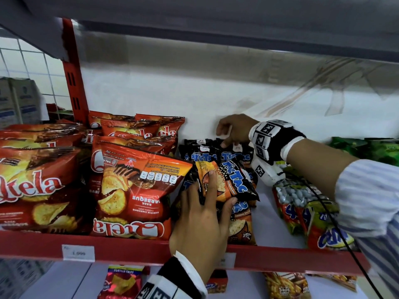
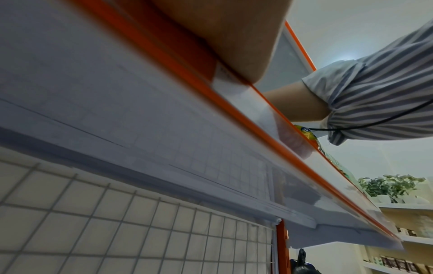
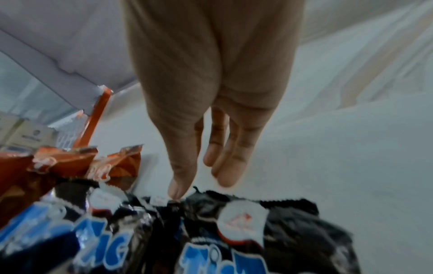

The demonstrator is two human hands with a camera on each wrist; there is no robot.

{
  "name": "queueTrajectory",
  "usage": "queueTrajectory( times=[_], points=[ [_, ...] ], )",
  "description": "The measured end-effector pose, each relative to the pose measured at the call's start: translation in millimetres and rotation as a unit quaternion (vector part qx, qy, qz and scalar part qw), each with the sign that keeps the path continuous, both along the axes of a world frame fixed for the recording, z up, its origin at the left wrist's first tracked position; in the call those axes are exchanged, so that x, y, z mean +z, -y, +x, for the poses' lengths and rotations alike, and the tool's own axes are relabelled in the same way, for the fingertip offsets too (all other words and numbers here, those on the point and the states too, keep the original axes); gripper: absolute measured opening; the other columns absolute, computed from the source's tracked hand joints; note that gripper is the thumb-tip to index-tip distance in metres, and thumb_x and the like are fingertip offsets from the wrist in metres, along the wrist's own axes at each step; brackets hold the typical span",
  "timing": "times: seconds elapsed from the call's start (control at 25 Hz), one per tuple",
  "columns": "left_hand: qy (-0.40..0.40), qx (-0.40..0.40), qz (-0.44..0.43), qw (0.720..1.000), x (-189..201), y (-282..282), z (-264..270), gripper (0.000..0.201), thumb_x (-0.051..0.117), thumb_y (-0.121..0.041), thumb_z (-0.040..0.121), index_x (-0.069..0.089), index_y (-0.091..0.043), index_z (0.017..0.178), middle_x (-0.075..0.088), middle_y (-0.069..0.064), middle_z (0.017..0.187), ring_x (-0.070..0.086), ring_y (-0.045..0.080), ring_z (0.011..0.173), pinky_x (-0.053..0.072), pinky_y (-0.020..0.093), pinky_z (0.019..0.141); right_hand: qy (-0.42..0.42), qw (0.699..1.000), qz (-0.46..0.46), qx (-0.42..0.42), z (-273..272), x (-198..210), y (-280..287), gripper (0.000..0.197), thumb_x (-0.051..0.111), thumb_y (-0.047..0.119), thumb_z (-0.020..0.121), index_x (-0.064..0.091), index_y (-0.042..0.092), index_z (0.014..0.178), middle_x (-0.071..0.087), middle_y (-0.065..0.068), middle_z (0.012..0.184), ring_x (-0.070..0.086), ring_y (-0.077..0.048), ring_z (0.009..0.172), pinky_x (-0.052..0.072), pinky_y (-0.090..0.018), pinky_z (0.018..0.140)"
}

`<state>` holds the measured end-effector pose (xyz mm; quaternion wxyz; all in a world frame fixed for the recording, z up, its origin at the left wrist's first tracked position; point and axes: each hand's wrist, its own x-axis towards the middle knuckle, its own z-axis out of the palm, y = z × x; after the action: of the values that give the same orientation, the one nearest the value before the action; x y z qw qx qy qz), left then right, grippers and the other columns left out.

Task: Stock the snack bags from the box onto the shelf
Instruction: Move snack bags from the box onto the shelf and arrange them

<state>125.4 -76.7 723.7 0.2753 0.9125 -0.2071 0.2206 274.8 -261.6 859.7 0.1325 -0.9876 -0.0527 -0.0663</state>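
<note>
Head view puts your left hand (image 1: 201, 214) at about 6 o'clock, reaching over the red shelf edge (image 1: 129, 248). Its fingers and thumb curl round a black and orange Tic Tac bag (image 1: 224, 182), which lies tilted on top of the other Tic Tac bags (image 1: 216, 155) in the middle of the shelf. That held bag touches the upside-down Qtela bag (image 1: 138, 190) at its 9 o'clock.

Your right hand (image 1: 234, 130) is at about 1 o'clock from the left one, further back on the shelf, above the rear Tic Tac bags. In the right wrist view its fingers (image 3: 230, 163) hang nearly straight and together, and the thumb tip (image 3: 176, 191) touches the crimped top of a black bag (image 3: 269, 231); nothing is gripped. A white marker band (image 1: 267, 139) wraps that wrist, and a striped sleeve (image 1: 371, 190) covers the forearm at 3 o'clock.

More red Qtela bags (image 1: 36, 184) fill the shelf at 9 o'clock. At 3 o'clock from the Tic Tac row stand peanut bags (image 1: 302, 201), with green bags (image 1: 367, 147) behind them.

The left wrist view looks up along the underside of the shelf (image 2: 164, 139); the left fingers cannot be made out there. A price tag (image 1: 78, 253) sits on the edge at 8 o'clock.
</note>
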Motion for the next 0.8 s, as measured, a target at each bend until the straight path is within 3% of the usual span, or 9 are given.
queueTrajectory(
  times=[0.04, 0.12, 0.2, 0.28, 0.4, 0.48, 0.56, 0.68, 0.8],
  points=[
    [-0.002, -0.002, -0.001, 1.0, -0.7, 0.2, 0.0, 0.07, 0.019, -0.061, 0.088, 0.036, -0.025, 0.146, 0.054, 0.013, 0.125, 0.052, 0.032, 0.12, 0.057, 0.039, 0.068, 0.001, 1.0, -0.02, -0.008, -2.8, 3.8, 0.0, 0.024, 0.083, 0.017, 0.069, 0.068, 0.017, 0.087, 0.066, 0.004, 0.083, 0.059, -0.011, 0.061, 0.046, -0.021, 0.059],
    [-0.004, 0.0, 0.005, 1.0, -2.1, 0.6, 0.3, 0.072, 0.015, -0.063, 0.087, 0.031, -0.028, 0.148, 0.051, 0.011, 0.129, 0.048, 0.03, 0.124, 0.056, 0.04, 0.073, -0.089, 0.992, -0.082, -0.023, -10.4, 7.7, 0.2, 0.01, 0.079, 0.018, 0.074, 0.074, 0.017, 0.083, 0.071, 0.003, 0.073, 0.06, -0.007, 0.054, 0.049, -0.023, 0.058],
    [-0.005, 0.003, 0.004, 1.0, -2.3, 0.7, 0.7, 0.071, 0.016, -0.062, 0.087, 0.033, -0.027, 0.147, 0.052, 0.012, 0.127, 0.049, 0.03, 0.124, 0.056, 0.039, 0.071, -0.195, 0.956, -0.216, -0.033, -17.5, 1.0, -2.9, 0.02, 0.071, 0.018, 0.081, 0.073, 0.014, 0.1, 0.072, 0.0, 0.084, 0.057, -0.007, 0.047, 0.049, -0.022, 0.047],
    [0.001, 0.005, -0.002, 1.0, -3.0, 1.3, 0.9, 0.074, 0.012, -0.064, 0.086, 0.028, -0.029, 0.149, 0.049, 0.01, 0.131, 0.044, 0.028, 0.128, 0.055, 0.038, 0.075, -0.253, 0.92, -0.298, -0.031, -22.1, -10.1, -5.8, 0.038, 0.073, 0.023, 0.079, 0.066, 0.006, 0.113, 0.07, -0.007, 0.095, 0.056, -0.008, 0.047, 0.046, -0.019, 0.039],
    [0.01, 0.005, 0.006, 1.0, -6.7, 1.8, 2.1, 0.076, 0.006, -0.067, 0.084, 0.019, -0.032, 0.15, 0.043, 0.008, 0.136, 0.037, 0.026, 0.133, 0.053, 0.037, 0.081, -0.215, 0.925, -0.312, -0.023, -22.8, -9.6, -5.4, 0.045, 0.079, 0.027, 0.072, 0.066, 0.003, 0.109, 0.069, -0.008, 0.087, 0.054, -0.013, 0.058, 0.041, -0.021, 0.049],
    [0.007, 0.002, -0.01, 1.0, -5.4, 2.0, 1.5, 0.074, 0.012, -0.065, 0.085, 0.028, -0.029, 0.148, 0.048, 0.012, 0.132, 0.043, 0.029, 0.128, 0.054, 0.039, 0.078, -0.158, 0.946, -0.28, -0.046, -19.4, 0.8, -3.4, 0.034, 0.082, 0.026, 0.068, 0.064, 0.012, 0.094, 0.063, 0.001, 0.07, 0.051, -0.013, 0.055, 0.035, -0.017, 0.045],
    [0.002, 0.003, -0.011, 1.0, -4.5, 2.2, 1.1, 0.073, 0.016, -0.063, 0.086, 0.033, -0.027, 0.147, 0.051, 0.013, 0.129, 0.047, 0.03, 0.125, 0.055, 0.04, 0.077, -0.115, 0.956, -0.263, -0.066, -14.8, 7.3, -2.2, 0.032, 0.082, 0.023, 0.069, 0.06, 0.014, 0.091, 0.051, 0.008, 0.062, 0.049, -0.011, 0.054, 0.034, -0.014, 0.037],
    [0.017, 0.005, -0.017, 1.0, -3.7, 1.6, 0.9, 0.07, 0.02, -0.062, 0.087, 0.036, -0.026, 0.146, 0.054, 0.014, 0.126, 0.05, 0.031, 0.122, 0.056, 0.04, 0.074, -0.124, 0.954, -0.263, -0.068, -9.3, 1.8, -3.0, 0.041, 0.081, 0.02, 0.072, 0.064, 0.003, 0.105, 0.057, 0.003, 0.07, 0.049, -0.009, 0.055, 0.03, -0.006, 0.029],
    [0.008, 0.004, -0.017, 1.0, -4.9, 1.9, 1.9, 0.072, 0.015, -0.064, 0.086, 0.03, -0.03, 0.148, 0.05, 0.012, 0.132, 0.044, 0.029, 0.128, 0.055, 0.04, 0.078, -0.098, 0.964, -0.237, -0.069, -15.6, 11.0, -4.2, 0.042, 0.08, 0.024, 0.073, 0.062, 0.006, 0.106, 0.062, 0.002, 0.073, 0.05, -0.001, 0.044, 0.036, -0.008, 0.037]
  ],
)
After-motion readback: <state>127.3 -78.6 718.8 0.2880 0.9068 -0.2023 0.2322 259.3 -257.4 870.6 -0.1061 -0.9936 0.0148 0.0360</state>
